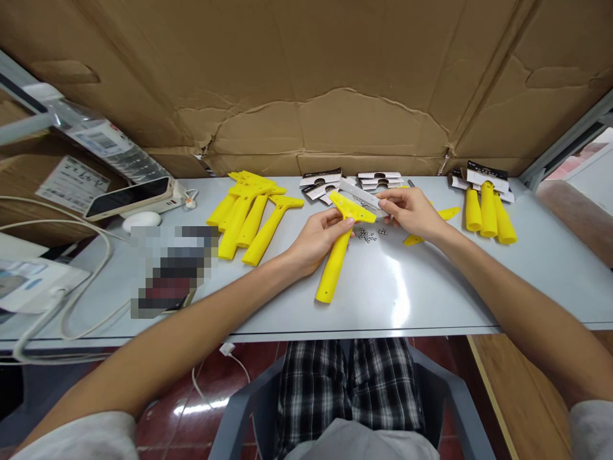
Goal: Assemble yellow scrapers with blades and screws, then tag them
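Grey shirt cloth (364, 441) sits nearest, at bottom centre. Mid-frame, the left hand (313, 243) grips a scraper (336, 259), its handle slanting down-left; the right hand (407, 207) pinches the right end of a metal strip (358, 193). That strip lies just up-right of the scraper's head, long axes roughly parallel; contact is unclear. Beyond, screws (366, 236) lie on the tabletop (431, 287), other scrapers (265, 233) left of centre.
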Demonstrator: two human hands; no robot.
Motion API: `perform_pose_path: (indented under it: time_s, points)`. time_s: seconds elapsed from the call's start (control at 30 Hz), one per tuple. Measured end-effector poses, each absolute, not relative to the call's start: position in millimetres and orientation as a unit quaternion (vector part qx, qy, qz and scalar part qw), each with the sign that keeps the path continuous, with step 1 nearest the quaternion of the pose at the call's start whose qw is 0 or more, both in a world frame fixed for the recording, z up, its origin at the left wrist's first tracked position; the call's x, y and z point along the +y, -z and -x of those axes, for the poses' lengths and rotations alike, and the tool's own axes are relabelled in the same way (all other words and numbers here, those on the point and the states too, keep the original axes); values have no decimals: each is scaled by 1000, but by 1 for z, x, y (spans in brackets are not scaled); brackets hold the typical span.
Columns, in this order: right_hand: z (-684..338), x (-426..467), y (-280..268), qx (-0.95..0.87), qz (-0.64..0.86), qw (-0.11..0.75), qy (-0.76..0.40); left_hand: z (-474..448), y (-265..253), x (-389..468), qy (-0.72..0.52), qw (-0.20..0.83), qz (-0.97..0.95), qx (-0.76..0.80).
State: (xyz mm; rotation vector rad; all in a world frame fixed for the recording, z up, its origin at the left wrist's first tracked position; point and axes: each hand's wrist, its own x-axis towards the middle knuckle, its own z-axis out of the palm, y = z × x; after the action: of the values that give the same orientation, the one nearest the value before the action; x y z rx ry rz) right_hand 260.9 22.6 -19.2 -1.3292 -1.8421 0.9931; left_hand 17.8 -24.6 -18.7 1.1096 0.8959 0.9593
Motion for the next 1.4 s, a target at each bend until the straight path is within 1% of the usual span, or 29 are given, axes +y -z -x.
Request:
perform_pose_path:
  time_s: [0.1,0.17,0.33,0.43,0.47,0.53,0.67,0.73,0.93,1.23,1.4]
  points:
    - [-263,25,19,-686,540,314,-373,-18,17,-25,-416,659,-483,399]
    - [-265,25,17,-686,557,317,-346,-18,17,-26,-414,660,-482,401]
    - [-266,22,9,-724,566,346,-189,-18,18,-25,-415,655,-488,402]
    - [-262,19,8,-728,547,392,-130,-18,17,-26,-412,656,-486,404]
    - [-259,17,8,-720,545,409,-132,-18,16,-26,-411,655,-486,407]
    - [-254,14,7,-701,546,426,-171,-18,16,-27,-411,651,-487,412]
    - [-245,7,5,-693,514,406,-301,-18,18,-26,-416,650,-489,407]
    - [-243,4,4,-695,505,392,-330,-17,18,-26,-420,648,-491,403]
    - [-241,3,4,-696,500,376,-353,-17,19,-26,-422,649,-488,403]
    - [-243,4,6,-705,500,362,-349,-17,19,-26,-425,652,-492,391]
    - [-243,5,7,-693,492,374,-370,-18,18,-27,-427,650,-490,394]
